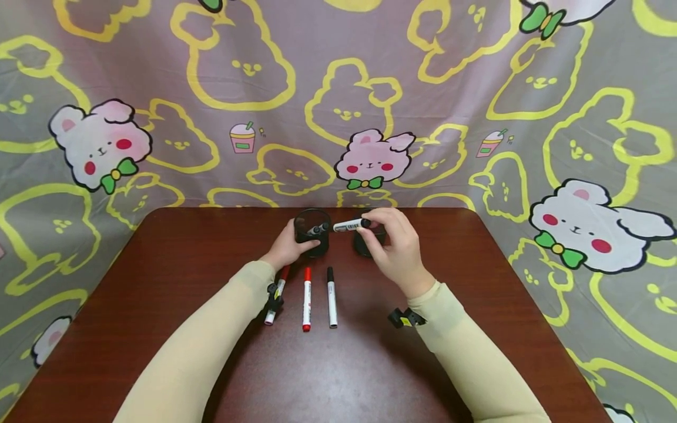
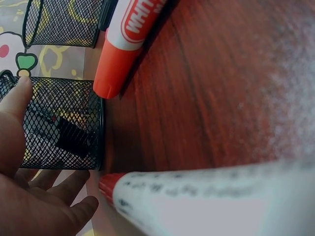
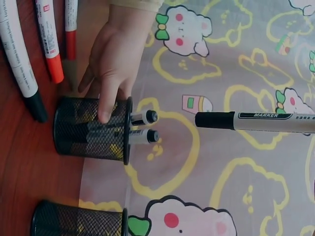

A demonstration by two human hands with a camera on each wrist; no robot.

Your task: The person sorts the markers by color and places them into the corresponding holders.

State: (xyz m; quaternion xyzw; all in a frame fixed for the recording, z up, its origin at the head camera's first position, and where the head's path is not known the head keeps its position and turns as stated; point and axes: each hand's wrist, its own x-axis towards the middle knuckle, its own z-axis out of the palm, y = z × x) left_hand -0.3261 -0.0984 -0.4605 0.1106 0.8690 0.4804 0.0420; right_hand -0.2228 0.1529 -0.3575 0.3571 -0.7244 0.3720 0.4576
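My left hand (image 1: 282,248) grips a black mesh pen cup (image 1: 315,251), its thumb lying against the near side and the fingers behind. Two black-capped markers (image 3: 145,136) lean inside that cup, their ends sticking out past the rim in the right wrist view. With thumb and fingers, my right hand (image 1: 396,247) pinches a white marker (image 1: 347,225) by one end. This marker is almost level in the head view, and its free end points toward the gripped cup. In the right wrist view, its black cap (image 3: 214,120) is apart from the rim.
A second mesh cup (image 1: 362,247) stands to the right, partly behind my right hand. Nearer me on the brown table (image 1: 381,364) lie a red marker (image 1: 307,299), a black-capped marker (image 1: 331,296) and another red-capped marker (image 1: 282,286) partly under my left wrist. A patterned curtain (image 1: 285,129) hangs behind.
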